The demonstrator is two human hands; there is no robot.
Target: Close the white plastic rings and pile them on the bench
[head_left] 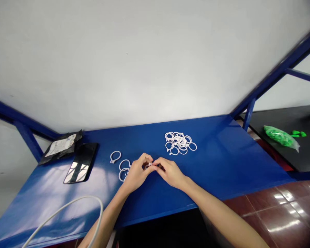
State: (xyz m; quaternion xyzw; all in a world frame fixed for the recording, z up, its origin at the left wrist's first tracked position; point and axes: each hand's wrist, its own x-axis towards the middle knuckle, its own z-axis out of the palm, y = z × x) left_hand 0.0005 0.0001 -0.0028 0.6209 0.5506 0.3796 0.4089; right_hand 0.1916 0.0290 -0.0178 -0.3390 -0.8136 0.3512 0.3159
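Note:
Over the blue table, both hands meet on one white ring (pixel 147 165), which looks like a curtain ring; most of it is hidden by the fingers. My left hand (pixel 138 173) is closed round it in a pinch. From the other side, the fingertips of my right hand (pixel 170 172) are pinched at the ring's end. Beside my left hand lie a few loose white rings (pixel 124 164), partly covered by it, and a single ring (pixel 115 156) farther left. A heap of several white rings (pixel 180 142) rests beyond my right hand.
On the left of the blue table (pixel 217 162) lie a black phone (pixel 81 163) and a black plastic parcel (pixel 60 148) with a white label. A white cable (pixel 67 203) arcs across the front left. At right, a black table (pixel 276 155) bears a bag of green pieces (pixel 280 136).

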